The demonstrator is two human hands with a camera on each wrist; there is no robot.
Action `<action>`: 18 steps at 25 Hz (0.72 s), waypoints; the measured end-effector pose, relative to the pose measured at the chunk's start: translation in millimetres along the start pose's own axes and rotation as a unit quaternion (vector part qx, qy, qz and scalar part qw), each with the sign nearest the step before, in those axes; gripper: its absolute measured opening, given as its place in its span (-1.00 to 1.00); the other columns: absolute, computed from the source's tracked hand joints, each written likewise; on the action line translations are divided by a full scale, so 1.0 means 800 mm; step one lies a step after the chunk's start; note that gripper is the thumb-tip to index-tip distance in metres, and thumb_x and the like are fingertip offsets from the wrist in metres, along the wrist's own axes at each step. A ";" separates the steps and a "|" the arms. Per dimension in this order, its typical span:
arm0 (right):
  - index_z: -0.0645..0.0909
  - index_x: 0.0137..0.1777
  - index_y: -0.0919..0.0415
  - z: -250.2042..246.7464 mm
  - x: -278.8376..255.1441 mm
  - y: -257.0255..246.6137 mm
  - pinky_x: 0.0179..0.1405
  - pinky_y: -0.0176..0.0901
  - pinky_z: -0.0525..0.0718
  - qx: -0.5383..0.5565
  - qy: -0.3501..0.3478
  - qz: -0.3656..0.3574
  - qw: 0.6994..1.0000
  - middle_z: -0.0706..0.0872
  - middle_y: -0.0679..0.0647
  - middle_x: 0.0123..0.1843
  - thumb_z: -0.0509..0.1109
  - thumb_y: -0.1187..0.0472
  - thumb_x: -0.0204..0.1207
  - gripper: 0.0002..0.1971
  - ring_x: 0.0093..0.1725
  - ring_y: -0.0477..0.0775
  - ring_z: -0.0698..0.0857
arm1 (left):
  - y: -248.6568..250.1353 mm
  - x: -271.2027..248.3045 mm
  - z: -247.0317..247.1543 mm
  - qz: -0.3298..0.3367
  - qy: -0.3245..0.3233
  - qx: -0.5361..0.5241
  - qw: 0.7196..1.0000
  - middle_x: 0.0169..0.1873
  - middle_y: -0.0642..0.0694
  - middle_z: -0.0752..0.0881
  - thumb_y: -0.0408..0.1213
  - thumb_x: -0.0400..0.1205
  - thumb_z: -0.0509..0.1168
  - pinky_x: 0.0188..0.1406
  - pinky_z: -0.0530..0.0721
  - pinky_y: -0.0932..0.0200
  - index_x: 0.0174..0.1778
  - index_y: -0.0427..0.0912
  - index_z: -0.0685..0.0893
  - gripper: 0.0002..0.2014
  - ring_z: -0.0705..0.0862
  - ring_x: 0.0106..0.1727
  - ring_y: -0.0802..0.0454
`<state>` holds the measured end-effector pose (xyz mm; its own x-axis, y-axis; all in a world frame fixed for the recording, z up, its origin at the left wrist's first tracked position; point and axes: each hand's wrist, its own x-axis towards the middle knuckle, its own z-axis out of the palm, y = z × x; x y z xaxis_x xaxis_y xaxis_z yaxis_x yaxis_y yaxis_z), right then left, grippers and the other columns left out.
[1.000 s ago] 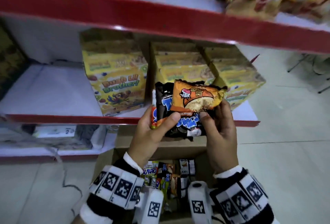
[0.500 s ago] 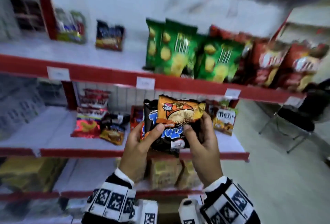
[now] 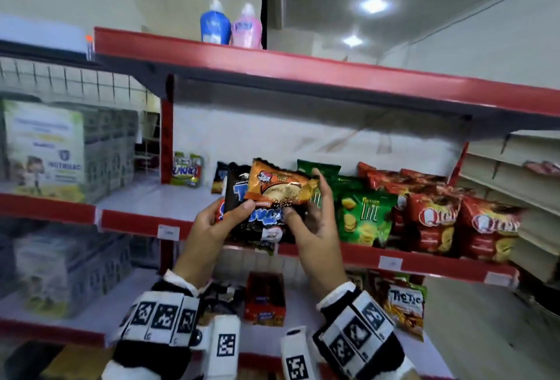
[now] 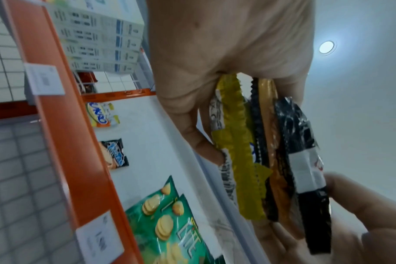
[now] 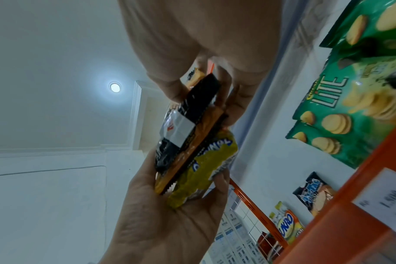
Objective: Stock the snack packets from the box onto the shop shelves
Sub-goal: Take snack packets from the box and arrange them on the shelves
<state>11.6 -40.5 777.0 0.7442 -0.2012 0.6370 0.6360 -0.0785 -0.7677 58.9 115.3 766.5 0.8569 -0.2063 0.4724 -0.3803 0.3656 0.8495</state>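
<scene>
**Packets held before the middle shelf**

Packets, stacked flat, sit between my hands in front of the red-edged shelf (image 3: pixel 333 254). My left hand (image 3: pixel 209 228) clamps the black packet (image 3: pixel 257 222) and those behind it, thumb in front. My right hand (image 3: pixel 315 228) pinches the orange packet (image 3: pixel 280 187) on top. They look light, crinkly and slippery, with crushable contents; I judge the sealed edges the safest hold.

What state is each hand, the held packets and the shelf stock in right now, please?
Left hand: grips the stack's left side.
Right hand: grips its right side.
Orange snack packet: sealed, front of stack.
Black snack packet: sealed, behind it.
Green crisp bags: upright on shelf.
Red crisp bags: upright on shelf.
</scene>
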 end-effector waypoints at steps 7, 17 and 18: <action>0.41 0.32 -0.30 0.016 0.042 0.002 -0.01 -0.23 0.73 0.006 -0.063 0.006 0.998 0.78 0.01 0.04 0.43 0.40 0.49 -0.39 0.00 -0.08 0.77 | 0.019 0.024 -0.029 0.008 0.046 0.069 0.997 0.05 -0.19 0.81 0.34 0.26 0.45 0.28 0.61 -0.24 0.15 -0.13 0.74 -0.29 0.76 0.13 -0.18; 0.45 0.09 -0.15 0.117 0.179 0.042 -0.32 -0.35 0.69 -0.080 -0.069 0.018 0.994 0.75 -0.03 0.02 0.56 0.42 0.35 -0.47 -0.23 -0.14 0.78 | 0.012 0.148 -0.169 0.015 0.108 0.066 0.992 -0.03 -0.20 0.82 0.16 0.36 0.40 0.04 0.76 -0.06 0.10 -0.28 0.67 -0.41 0.78 0.03 -0.19; 0.45 0.15 -0.12 0.131 0.201 0.048 -0.29 -0.34 0.70 -0.091 -0.061 0.018 0.994 0.73 -0.03 0.09 0.55 0.41 0.38 -0.48 -0.18 -0.12 0.77 | 0.012 0.170 -0.188 0.016 0.114 0.067 0.991 0.06 -0.20 0.80 0.17 0.37 0.40 0.18 0.69 -0.12 0.18 -0.27 0.66 -0.37 0.74 0.13 -0.21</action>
<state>177.2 26.3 857.1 0.7920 -0.0877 0.6042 0.5693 -0.2515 -0.7827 224.2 227.6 803.8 0.8937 0.0191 0.4482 -0.4392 0.2408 0.8655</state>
